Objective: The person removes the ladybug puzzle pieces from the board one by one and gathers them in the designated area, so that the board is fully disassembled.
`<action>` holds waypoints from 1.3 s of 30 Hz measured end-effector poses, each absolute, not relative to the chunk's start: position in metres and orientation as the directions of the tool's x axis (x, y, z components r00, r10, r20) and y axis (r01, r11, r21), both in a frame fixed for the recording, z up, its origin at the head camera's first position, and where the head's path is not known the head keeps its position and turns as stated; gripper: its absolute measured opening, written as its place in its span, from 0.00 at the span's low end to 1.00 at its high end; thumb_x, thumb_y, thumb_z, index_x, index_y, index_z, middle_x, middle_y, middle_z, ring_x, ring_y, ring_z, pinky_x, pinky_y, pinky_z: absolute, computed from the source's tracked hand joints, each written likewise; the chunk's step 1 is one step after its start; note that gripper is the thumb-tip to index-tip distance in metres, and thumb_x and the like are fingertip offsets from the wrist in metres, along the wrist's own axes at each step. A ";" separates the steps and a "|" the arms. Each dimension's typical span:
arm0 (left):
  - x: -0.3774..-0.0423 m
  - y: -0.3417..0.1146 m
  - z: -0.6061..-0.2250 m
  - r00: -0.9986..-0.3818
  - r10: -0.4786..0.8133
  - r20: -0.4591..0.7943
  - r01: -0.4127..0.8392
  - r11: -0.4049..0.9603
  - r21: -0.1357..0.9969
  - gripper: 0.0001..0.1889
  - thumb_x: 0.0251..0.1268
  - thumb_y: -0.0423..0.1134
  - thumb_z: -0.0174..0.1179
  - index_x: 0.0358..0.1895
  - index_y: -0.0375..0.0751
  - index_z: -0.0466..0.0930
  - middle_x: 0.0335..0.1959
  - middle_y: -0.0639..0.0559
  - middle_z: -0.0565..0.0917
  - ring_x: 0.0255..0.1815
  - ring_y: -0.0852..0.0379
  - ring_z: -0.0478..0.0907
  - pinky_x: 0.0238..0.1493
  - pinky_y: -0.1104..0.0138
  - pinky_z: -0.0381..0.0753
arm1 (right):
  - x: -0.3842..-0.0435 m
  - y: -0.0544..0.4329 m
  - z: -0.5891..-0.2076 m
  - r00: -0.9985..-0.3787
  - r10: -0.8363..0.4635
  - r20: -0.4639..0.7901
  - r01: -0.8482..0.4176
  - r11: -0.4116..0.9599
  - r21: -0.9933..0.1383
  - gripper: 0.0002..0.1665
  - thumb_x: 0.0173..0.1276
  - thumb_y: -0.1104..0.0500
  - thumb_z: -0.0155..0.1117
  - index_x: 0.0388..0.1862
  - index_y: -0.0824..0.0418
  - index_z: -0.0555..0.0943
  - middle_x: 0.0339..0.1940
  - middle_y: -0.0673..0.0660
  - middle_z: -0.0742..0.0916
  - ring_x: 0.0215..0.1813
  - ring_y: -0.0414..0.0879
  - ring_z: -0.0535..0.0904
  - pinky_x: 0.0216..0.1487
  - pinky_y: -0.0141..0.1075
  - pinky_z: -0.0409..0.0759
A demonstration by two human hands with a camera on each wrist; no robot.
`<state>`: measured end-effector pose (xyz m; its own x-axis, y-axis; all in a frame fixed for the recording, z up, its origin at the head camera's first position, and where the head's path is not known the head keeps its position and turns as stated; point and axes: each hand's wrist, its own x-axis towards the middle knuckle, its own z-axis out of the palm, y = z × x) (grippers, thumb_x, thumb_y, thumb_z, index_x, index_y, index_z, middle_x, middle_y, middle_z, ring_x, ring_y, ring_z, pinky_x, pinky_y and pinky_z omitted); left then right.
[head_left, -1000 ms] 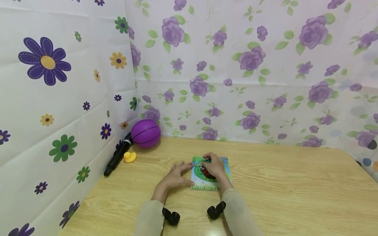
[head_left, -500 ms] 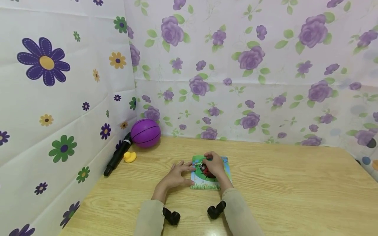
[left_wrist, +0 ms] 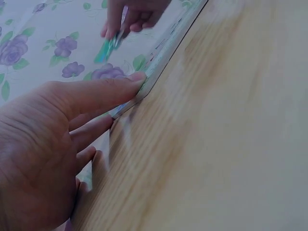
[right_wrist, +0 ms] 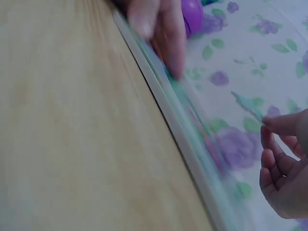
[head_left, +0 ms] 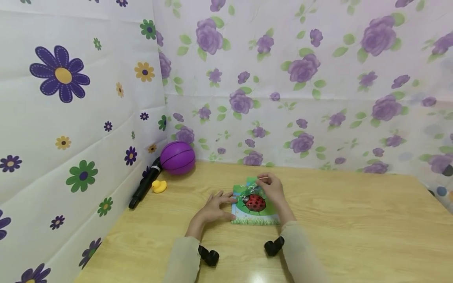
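A puzzle board (head_left: 255, 223) printed with a red ladybug on a green leaf lies flat on the wooden table. My right hand (head_left: 272, 190) is over its far right part. Between thumb and fingertips it pinches a thin green puzzle piece (right_wrist: 249, 107), raised above the board. At the board's left side is my left hand (head_left: 213, 209), fingers spread and fairly straight. Its thumb (left_wrist: 120, 89) rests on the board's near corner, and the index fingertip touches the edge. The right hand and forearm cover the board's right side in the head view.
A purple ball (head_left: 177, 158) stands in the back left corner of the table (head_left: 354, 220). Beside it lie a black stick-like object (head_left: 144, 188) and a yellow rubber duck (head_left: 159, 186). Flower-patterned sheets (head_left: 276, 78) hang behind and to the left.
My right hand has lifted the puzzle piece off the board and moved back and to the right, uncovering the ladybug. The left hand stays at the board's left side. The head view shifts slightly.
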<state>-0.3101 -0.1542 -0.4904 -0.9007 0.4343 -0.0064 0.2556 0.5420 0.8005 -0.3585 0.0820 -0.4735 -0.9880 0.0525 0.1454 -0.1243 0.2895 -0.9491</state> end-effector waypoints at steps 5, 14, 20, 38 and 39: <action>-0.306 -0.155 -0.491 -0.895 0.446 -0.012 0.251 0.525 0.813 0.30 0.54 0.39 0.71 0.63 0.41 0.77 0.78 0.45 0.60 0.81 0.36 0.38 0.78 0.42 0.22 | -0.360 0.131 -0.457 -0.985 0.064 0.160 -0.128 0.347 -0.929 0.16 0.70 0.60 0.62 0.53 0.66 0.79 0.49 0.67 0.87 0.38 0.32 0.79 0.43 0.29 0.78; -0.308 -0.152 -0.492 -0.887 0.462 -0.003 0.263 0.510 0.819 0.30 0.55 0.39 0.70 0.64 0.41 0.76 0.78 0.45 0.59 0.82 0.37 0.37 0.78 0.42 0.22 | -0.360 0.219 -0.450 -0.991 0.055 0.122 -0.080 0.485 -0.871 0.22 0.73 0.52 0.58 0.60 0.63 0.76 0.54 0.65 0.84 0.48 0.41 0.79 0.52 0.38 0.78; -0.309 -0.154 -0.496 -0.892 0.453 -0.005 0.255 0.511 0.821 0.30 0.55 0.39 0.71 0.63 0.42 0.77 0.78 0.45 0.60 0.81 0.36 0.37 0.78 0.42 0.22 | -0.358 0.253 -0.462 -0.997 0.037 0.071 -0.041 0.524 -0.851 0.26 0.73 0.50 0.59 0.62 0.66 0.75 0.55 0.67 0.83 0.57 0.54 0.77 0.57 0.46 0.79; -0.313 -0.156 -0.496 -0.879 0.477 -0.011 0.262 0.502 0.824 0.31 0.56 0.40 0.71 0.65 0.42 0.75 0.78 0.45 0.58 0.81 0.36 0.36 0.78 0.42 0.21 | -0.361 0.287 -0.485 -0.997 0.016 -0.075 0.073 0.508 -0.858 0.27 0.73 0.51 0.58 0.62 0.67 0.73 0.43 0.55 0.85 0.40 0.42 0.76 0.37 0.33 0.79; -0.314 -0.156 -0.496 -0.879 0.478 -0.011 0.263 0.503 0.823 0.31 0.56 0.40 0.71 0.65 0.42 0.75 0.78 0.45 0.58 0.81 0.36 0.36 0.78 0.42 0.21 | -0.360 0.287 -0.486 -0.997 0.019 -0.070 0.069 0.527 -0.847 0.26 0.73 0.51 0.58 0.61 0.68 0.74 0.46 0.58 0.85 0.42 0.44 0.77 0.38 0.34 0.79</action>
<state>-0.3135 -0.1557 -0.4965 -0.8785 0.4775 -0.0107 0.2632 0.5027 0.8234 -0.3604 0.2866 -0.4861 -0.9974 0.0189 -0.0699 0.0694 0.5269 -0.8471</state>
